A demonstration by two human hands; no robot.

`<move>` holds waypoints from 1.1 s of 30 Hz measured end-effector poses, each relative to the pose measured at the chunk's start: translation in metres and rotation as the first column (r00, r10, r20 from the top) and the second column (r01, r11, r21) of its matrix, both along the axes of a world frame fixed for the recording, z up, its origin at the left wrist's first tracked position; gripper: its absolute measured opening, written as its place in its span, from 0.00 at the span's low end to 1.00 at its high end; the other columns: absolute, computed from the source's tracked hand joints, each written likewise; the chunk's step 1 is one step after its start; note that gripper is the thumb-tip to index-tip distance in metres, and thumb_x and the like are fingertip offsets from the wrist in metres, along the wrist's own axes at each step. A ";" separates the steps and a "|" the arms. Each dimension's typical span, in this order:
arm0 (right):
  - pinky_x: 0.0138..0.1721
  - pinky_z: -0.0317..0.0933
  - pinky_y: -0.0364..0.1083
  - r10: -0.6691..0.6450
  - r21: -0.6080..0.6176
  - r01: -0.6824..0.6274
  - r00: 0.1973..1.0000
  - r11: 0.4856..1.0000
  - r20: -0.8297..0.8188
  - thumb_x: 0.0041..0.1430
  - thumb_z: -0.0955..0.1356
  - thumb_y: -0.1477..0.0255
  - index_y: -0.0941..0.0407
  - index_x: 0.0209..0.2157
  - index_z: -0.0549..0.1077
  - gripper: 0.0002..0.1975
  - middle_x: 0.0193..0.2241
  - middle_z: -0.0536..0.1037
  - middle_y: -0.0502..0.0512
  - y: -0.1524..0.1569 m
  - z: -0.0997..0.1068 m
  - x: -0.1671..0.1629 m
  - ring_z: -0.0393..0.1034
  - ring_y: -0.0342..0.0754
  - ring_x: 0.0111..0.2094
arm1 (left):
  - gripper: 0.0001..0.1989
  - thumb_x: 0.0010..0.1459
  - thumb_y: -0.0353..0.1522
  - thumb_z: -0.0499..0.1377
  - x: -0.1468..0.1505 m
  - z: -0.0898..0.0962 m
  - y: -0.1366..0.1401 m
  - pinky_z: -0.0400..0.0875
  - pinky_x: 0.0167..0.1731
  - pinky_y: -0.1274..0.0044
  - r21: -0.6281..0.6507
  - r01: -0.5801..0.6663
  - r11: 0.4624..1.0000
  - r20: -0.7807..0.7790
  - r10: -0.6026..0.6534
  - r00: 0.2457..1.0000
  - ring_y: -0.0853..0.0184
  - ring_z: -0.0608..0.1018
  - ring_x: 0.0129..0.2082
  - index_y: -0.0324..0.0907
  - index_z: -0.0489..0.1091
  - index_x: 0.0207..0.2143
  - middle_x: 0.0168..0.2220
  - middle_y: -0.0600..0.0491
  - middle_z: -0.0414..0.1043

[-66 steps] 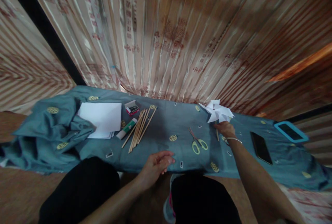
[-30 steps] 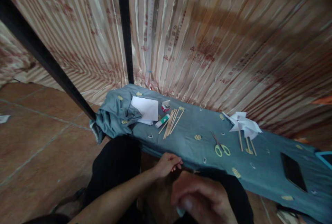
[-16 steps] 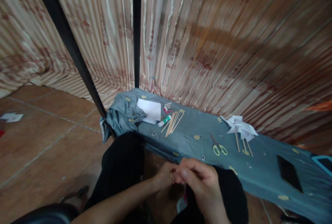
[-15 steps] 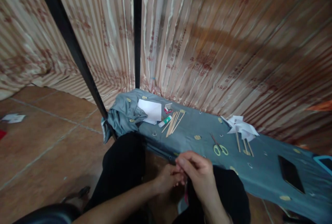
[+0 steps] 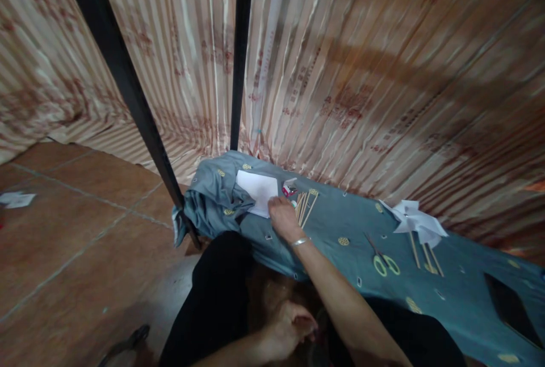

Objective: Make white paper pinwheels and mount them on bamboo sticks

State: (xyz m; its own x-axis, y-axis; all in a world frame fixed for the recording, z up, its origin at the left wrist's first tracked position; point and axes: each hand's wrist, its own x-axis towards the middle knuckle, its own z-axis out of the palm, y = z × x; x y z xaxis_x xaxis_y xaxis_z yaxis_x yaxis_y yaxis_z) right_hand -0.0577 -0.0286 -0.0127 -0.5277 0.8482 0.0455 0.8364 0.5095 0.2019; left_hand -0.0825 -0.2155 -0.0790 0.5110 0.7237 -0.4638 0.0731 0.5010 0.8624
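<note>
My right hand [image 5: 283, 216] reaches across to the bench, its fingertips at the right edge of a stack of white paper [image 5: 259, 188]. I cannot make out whether they grip a sheet. The hand covers most of a glue stick [image 5: 293, 204]; a bundle of thin wooden sticks [image 5: 303, 208] lies just to its right. Low over my lap, my left hand [image 5: 292, 327] has its fingers curled in; what they hold, if anything, is dark and blurred.
Scissors [image 5: 385, 262] with yellow-green handles, white paper pinwheels [image 5: 415, 222] on sticks and a dark phone [image 5: 513, 307] lie on the grey-blue cloth [image 5: 323, 259]. A small pink-and-white box [image 5: 289, 188] sits behind the sticks. Black poles [image 5: 242, 55] and a striped curtain [image 5: 340, 72] stand behind.
My right hand has left my left hand and moved up and left to the paper. The left hand has dropped slightly. The view has shifted a little left.
</note>
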 end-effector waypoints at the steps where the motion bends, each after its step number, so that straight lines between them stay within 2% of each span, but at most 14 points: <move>1: 0.44 0.61 0.51 0.013 -0.015 -0.013 1.000 1.000 0.015 0.60 0.62 0.82 0.65 0.41 0.74 0.12 0.39 0.77 0.68 0.004 -0.001 -0.002 0.69 0.58 0.45 | 0.13 0.49 0.36 0.57 -0.003 -0.004 0.002 0.59 0.26 0.78 -0.005 -0.001 1.000 -0.007 0.001 1.000 0.73 0.63 0.21 0.35 0.76 0.29 0.22 0.55 0.68; 5: 0.43 0.60 0.51 0.082 -0.058 -0.077 0.992 0.995 0.091 0.60 0.61 0.83 0.64 0.38 0.75 0.11 0.37 0.78 0.66 0.012 0.001 -0.006 0.69 0.57 0.43 | 0.14 0.51 0.34 0.55 -0.012 -0.016 0.007 0.60 0.27 0.78 0.005 -0.022 1.000 -0.044 0.022 0.999 0.72 0.64 0.21 0.34 0.77 0.31 0.22 0.53 0.70; 9: 0.42 0.58 0.50 0.152 -0.089 -0.140 0.977 0.986 0.147 0.61 0.62 0.81 0.63 0.36 0.75 0.10 0.36 0.78 0.64 0.017 0.011 -0.007 0.69 0.55 0.42 | 0.14 0.52 0.34 0.55 -0.013 -0.026 0.008 0.62 0.28 0.78 0.030 -0.057 0.998 -0.013 0.057 0.998 0.70 0.67 0.24 0.33 0.77 0.33 0.24 0.51 0.72; 13: 0.41 0.58 0.49 0.209 -0.109 -0.191 0.962 0.975 0.176 0.61 0.62 0.79 0.62 0.35 0.76 0.10 0.35 0.79 0.63 0.023 0.021 -0.007 0.69 0.54 0.42 | 0.15 0.53 0.35 0.55 -0.013 -0.033 0.005 0.63 0.29 0.78 0.146 -0.071 0.987 -0.024 0.075 0.997 0.69 0.70 0.26 0.34 0.77 0.32 0.25 0.50 0.74; 18: 0.40 0.57 0.48 0.278 -0.122 -0.258 0.941 0.958 0.194 0.62 0.63 0.78 0.61 0.33 0.76 0.10 0.34 0.79 0.63 0.025 0.038 -0.006 0.69 0.54 0.41 | 0.17 0.55 0.36 0.53 -0.018 -0.030 0.007 0.65 0.30 0.78 0.173 -0.042 0.984 -0.061 0.053 0.997 0.67 0.72 0.27 0.34 0.77 0.35 0.27 0.48 0.76; 21: 0.42 0.57 0.48 0.296 -0.089 -0.284 0.935 0.955 0.194 0.62 0.62 0.80 0.62 0.34 0.76 0.10 0.34 0.78 0.63 0.019 0.060 0.003 0.69 0.55 0.42 | 0.16 0.56 0.36 0.53 -0.018 -0.023 0.009 0.66 0.31 0.77 0.190 -0.012 0.982 -0.087 0.029 0.996 0.67 0.73 0.27 0.35 0.77 0.35 0.27 0.49 0.76; 23: 0.43 0.57 0.48 0.287 -0.005 -0.290 0.945 0.957 0.155 0.62 0.62 0.80 0.62 0.35 0.75 0.10 0.35 0.78 0.64 0.014 0.079 0.016 0.69 0.54 0.41 | 0.16 0.55 0.34 0.52 -0.017 -0.017 0.010 0.66 0.32 0.77 0.194 0.013 0.981 -0.111 0.009 0.994 0.67 0.73 0.27 0.34 0.77 0.35 0.28 0.49 0.76; 25: 0.42 0.58 0.47 0.225 0.053 -0.229 0.972 0.972 0.061 0.63 0.61 0.78 0.61 0.34 0.75 0.11 0.34 0.79 0.63 0.007 0.096 0.037 0.70 0.52 0.39 | 0.16 0.56 0.33 0.52 -0.015 -0.010 0.009 0.66 0.32 0.77 0.209 0.033 0.977 -0.124 -0.007 0.992 0.66 0.74 0.29 0.34 0.77 0.36 0.28 0.49 0.77; 28: 0.40 0.60 0.46 0.068 0.122 -0.039 0.967 0.992 -0.244 0.65 0.61 0.71 0.60 0.36 0.76 0.13 0.34 0.80 0.61 -0.006 0.112 0.082 0.72 0.52 0.37 | 0.15 0.55 0.33 0.52 -0.010 -0.001 0.007 0.65 0.34 0.77 0.267 0.066 0.961 -0.121 -0.034 0.992 0.66 0.74 0.30 0.36 0.77 0.33 0.28 0.50 0.77; 29: 0.38 0.61 0.46 0.003 0.122 0.046 0.927 0.991 -0.376 0.64 0.62 0.68 0.60 0.36 0.77 0.14 0.33 0.80 0.59 -0.011 0.114 0.100 0.73 0.51 0.36 | 0.15 0.55 0.33 0.52 -0.008 0.001 0.007 0.64 0.33 0.77 0.278 0.066 0.958 -0.116 -0.035 0.993 0.67 0.73 0.30 0.36 0.77 0.32 0.28 0.50 0.77; 31: 0.33 0.61 0.45 -0.140 0.054 0.211 0.796 0.976 -0.588 0.62 0.63 0.64 0.59 0.33 0.78 0.15 0.30 0.80 0.56 -0.023 0.111 0.139 0.73 0.50 0.31 | 0.14 0.54 0.32 0.53 -0.002 0.003 0.006 0.62 0.30 0.78 0.270 0.046 0.962 -0.102 -0.019 0.995 0.68 0.72 0.28 0.36 0.77 0.31 0.27 0.51 0.76; 33: 0.28 0.60 0.45 -0.269 -0.024 0.357 0.655 0.934 -0.706 0.58 0.65 0.60 0.59 0.31 0.78 0.17 0.25 0.79 0.54 -0.036 0.103 0.179 0.70 0.49 0.26 | 0.14 0.54 0.31 0.53 0.004 0.002 0.005 0.61 0.28 0.78 0.227 0.011 0.974 -0.077 0.006 0.997 0.69 0.70 0.26 0.35 0.77 0.31 0.26 0.51 0.75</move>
State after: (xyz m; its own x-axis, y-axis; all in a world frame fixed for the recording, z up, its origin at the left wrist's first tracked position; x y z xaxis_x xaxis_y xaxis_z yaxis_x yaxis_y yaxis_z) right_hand 0.1216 -0.0647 0.0907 -0.0123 0.9230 0.3846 0.8645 0.2031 -0.4597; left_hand -0.0781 -0.2101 -0.0770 0.4823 0.8134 -0.3253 0.1447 0.2923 0.9453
